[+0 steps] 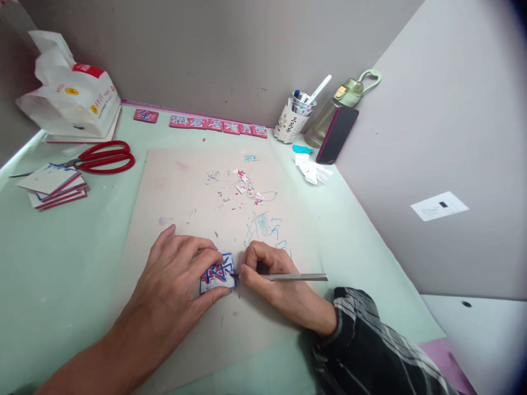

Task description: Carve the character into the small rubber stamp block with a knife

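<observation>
A small stamp block (217,272) marked in blue and red lies near the front of the beige cutting board (173,181), well inside its edges. The left hand (177,274) pins it, fingers pressed around its top and near edge. The right hand (274,277) is closed on a metal carving knife (284,277), whose tip touches the block's right edge. Bare board lies to the left; shavings (239,189) are scattered farther back. Six carved blocks (218,124) line the far wall (one set apart, left). One pair of red scissors (105,157) and a stack of blanks (55,188) sit left, a pen cup (293,118), bottle (341,104) and phone (337,134) far right.
</observation>
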`<state>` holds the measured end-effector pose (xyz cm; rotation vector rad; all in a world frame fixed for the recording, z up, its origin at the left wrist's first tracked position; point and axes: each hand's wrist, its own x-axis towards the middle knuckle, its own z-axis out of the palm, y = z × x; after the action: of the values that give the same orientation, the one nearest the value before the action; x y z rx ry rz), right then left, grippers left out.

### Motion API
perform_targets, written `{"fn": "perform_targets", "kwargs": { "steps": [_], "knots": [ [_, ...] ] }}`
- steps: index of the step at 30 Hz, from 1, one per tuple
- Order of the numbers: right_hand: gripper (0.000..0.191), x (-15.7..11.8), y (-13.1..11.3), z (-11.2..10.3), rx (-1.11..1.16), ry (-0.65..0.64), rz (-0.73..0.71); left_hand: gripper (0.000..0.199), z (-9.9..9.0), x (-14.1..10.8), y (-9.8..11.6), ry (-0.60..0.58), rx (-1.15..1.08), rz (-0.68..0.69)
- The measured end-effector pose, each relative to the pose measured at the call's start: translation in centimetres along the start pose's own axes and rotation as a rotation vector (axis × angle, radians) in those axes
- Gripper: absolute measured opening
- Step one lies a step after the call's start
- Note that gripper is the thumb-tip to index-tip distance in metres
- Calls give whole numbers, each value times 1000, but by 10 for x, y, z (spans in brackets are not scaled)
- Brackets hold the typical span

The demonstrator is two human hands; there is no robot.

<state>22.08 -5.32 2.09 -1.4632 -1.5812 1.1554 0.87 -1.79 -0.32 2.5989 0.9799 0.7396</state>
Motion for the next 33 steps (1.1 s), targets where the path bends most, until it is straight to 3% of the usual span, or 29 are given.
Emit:
{"fn": "perform_targets", "kwargs": {
  "steps": [10,33],
  "knots": [
    [26,0,-1,2,-60,13,-22,5,-3,5,6,-45,-3,5],
    [27,-2,1,9,-32,66,-64,3,-3,5,5,-58,33,10]
  ]
}}
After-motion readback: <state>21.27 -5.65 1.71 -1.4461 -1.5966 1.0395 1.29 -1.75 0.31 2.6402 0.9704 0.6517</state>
